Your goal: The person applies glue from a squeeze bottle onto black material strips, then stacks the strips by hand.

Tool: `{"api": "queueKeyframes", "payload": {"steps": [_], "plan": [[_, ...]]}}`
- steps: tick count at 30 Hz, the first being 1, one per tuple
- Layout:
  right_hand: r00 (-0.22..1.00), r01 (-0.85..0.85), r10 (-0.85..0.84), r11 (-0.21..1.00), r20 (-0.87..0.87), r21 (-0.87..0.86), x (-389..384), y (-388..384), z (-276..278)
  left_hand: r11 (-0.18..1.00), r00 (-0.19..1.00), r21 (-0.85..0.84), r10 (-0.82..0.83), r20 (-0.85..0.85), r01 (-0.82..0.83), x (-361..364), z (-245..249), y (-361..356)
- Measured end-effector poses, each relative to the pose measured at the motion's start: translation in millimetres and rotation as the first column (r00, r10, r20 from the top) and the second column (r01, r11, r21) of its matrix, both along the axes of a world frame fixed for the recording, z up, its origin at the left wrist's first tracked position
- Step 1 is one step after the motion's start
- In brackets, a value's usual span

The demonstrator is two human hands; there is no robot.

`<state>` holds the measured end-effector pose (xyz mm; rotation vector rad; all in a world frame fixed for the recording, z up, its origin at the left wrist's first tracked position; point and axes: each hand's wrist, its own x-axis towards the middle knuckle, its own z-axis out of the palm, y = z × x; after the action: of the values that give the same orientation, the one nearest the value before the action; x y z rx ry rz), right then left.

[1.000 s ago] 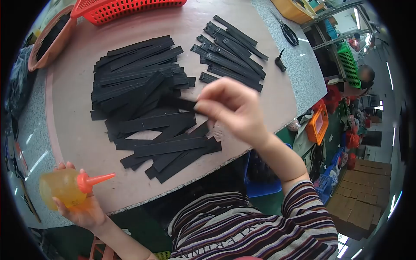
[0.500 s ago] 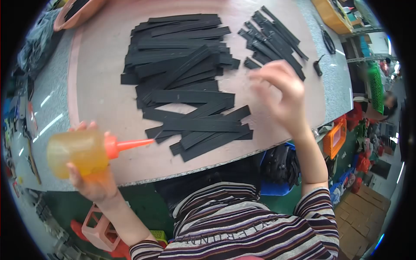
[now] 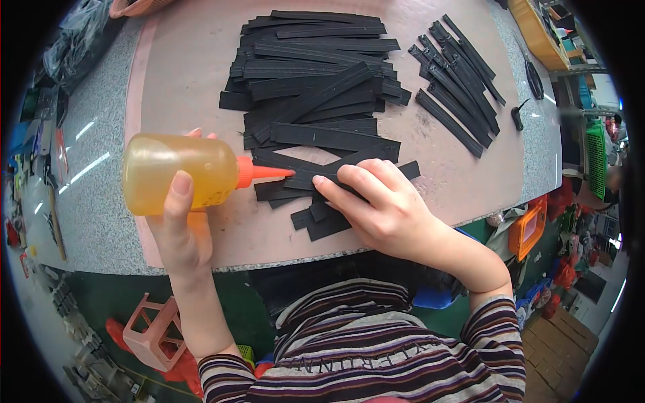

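So, L hand (image 3: 185,232) grips translucent bottle (image 3: 178,168), R hand (image 3: 383,205) on flat blk strip (image 3: 304,181), grip unclear.

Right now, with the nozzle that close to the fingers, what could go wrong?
1. The red nozzle points toward the right hand's nearby fingertips; a squirt could wet them.
2. The left hand holds the bottle on its side, so squeezing too hard might push out excess yellowish liquid.
3. The black strips overlap and cross loosely; spillover could reach neighbours, or a nudge might shift them.
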<state>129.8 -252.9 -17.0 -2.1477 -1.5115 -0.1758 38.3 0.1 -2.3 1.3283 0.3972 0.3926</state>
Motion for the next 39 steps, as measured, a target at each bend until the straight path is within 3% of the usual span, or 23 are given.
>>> {"api": "queueKeyframes", "payload": {"steps": [4,8,10,13,15,18,24,26,29,32,35,38,39], "plan": [[1.000,0.012,-0.011,1.000,-0.011,0.012,-0.4,0.2,-0.3,0.996,0.996,-0.023,0.088,0.022,-0.087,1.5,2.1,-0.2],[0.999,0.005,-0.004,1.000,-0.040,0.019,1.0,0.5,1.7,0.999,0.999,-0.005,0.035,-0.001,-0.035,-4.3,-4.8,6.9],[0.986,0.046,-0.032,0.996,-0.164,0.080,2.0,-1.3,2.4,0.996,0.996,0.023,0.085,0.009,-0.086,-13.8,-5.1,16.8],[0.940,0.172,-0.144,0.983,-0.308,0.065,10.0,-5.3,13.3,0.939,0.940,-0.209,0.308,0.148,-0.274,-20.8,5.5,30.3],[0.915,0.247,-0.251,0.967,-0.314,-0.055,13.0,-7.1,20.6,0.929,0.928,-0.234,0.330,0.175,-0.286,-24.8,9.3,33.4],[0.910,0.238,-0.239,0.970,-0.338,-0.046,12.9,-8.9,17.0,0.919,0.932,-0.329,0.295,0.209,-0.218,-28.4,6.8,39.0],[0.862,0.260,-0.167,0.956,-0.479,0.136,27.4,-26.0,14.8,0.841,0.940,-0.541,0.174,0.293,0.013,-29.1,-8.9,55.2],[0.924,0.241,-0.188,0.962,-0.334,0.125,26.7,-23.9,6.3,0.808,0.939,-0.585,0.141,0.313,0.074,-29.6,-11.4,58.7],[0.973,0.229,-0.230,0.973,0.019,0.023,21.4,-21.7,-0.4,0.778,0.936,-0.617,0.118,0.332,0.121,-30.6,-15.5,58.2],[0.965,0.252,-0.253,0.967,0.063,0.020,20.2,-19.5,-1.8,0.776,0.934,-0.616,0.109,0.341,0.135,-32.6,-15.9,56.6],[0.912,0.227,-0.239,0.971,0.334,0.077,18.0,-23.3,6.9,0.772,0.928,-0.616,0.094,0.360,0.161,-33.2,-17.0,58.8],[0.929,0.228,-0.271,0.956,0.250,0.187,13.5,-21.8,9.1,0.764,0.925,-0.621,0.090,0.370,0.174,-33.4,-17.0,59.1],[0.964,0.255,-0.267,0.935,0.016,0.248,16.4,-24.4,11.9,0.759,0.923,-0.625,0.086,0.374,0.182,-33.5,-16.3,57.7]]}}
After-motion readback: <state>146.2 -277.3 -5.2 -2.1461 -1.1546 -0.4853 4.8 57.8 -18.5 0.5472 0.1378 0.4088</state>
